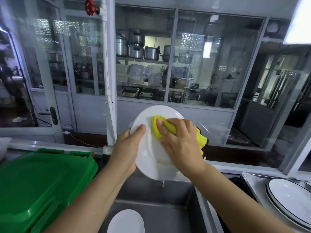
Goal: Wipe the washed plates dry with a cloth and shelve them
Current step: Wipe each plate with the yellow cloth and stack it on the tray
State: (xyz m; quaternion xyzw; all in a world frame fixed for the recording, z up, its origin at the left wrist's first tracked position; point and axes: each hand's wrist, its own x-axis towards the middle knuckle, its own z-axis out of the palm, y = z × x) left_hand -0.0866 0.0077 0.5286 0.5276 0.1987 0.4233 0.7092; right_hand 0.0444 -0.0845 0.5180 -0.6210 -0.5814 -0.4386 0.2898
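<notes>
A: Above the sink [151, 195], a plate [148, 145] stands tilted, its left rim pinched by the left hand [127, 148]; the right hand [180, 143], clutching a cloth [156, 130], presses on its face.

B: Risks?

A: Likely a slip: a wet rim under a one-sided hold, pushed by the cloth, could drop onto the second plate [126, 222] below and chip both.

B: Any writing?

A: None legible; the green bin [42, 185] and rimmed plates [292, 200] on the worktop [255, 185] bear no readable marks.

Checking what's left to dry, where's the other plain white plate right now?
In the head view, bottom centre: the plain white plate lies in the steel sink, below the plate being wiped.
</notes>
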